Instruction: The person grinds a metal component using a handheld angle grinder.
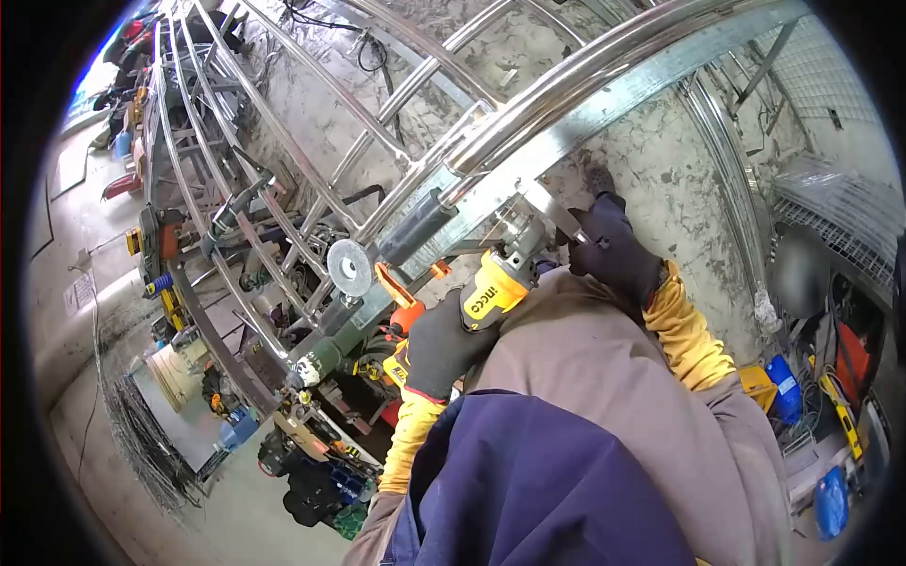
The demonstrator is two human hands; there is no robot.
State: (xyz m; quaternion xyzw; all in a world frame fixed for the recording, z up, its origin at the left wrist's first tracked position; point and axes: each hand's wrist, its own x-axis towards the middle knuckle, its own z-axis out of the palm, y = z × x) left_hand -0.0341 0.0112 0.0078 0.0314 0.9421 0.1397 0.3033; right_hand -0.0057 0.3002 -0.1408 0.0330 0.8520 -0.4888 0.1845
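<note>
My left hand (442,347), in a dark glove, is wrapped round the yellow body of an angle grinder (495,291) marked INGCO. The grinder's metal head points up toward the steel frame. A flat, shiny metal strip (555,211) slants down from that head, and its lower end meets the fingers of my right hand (613,250). This hand, gloved too, is closed at the strip's end, above my lap. Left of the grinder are a black cylindrical grip (415,228) by the rail and a round grey disc (350,268).
A large polished tube frame (557,90) crosses the upper view, over a stained floor (651,179). More tools, an orange-handled tool (403,307) among them, lie along the left. Metal tubes (727,160), a blue bottle (783,387) and a yellow level (840,415) are at right.
</note>
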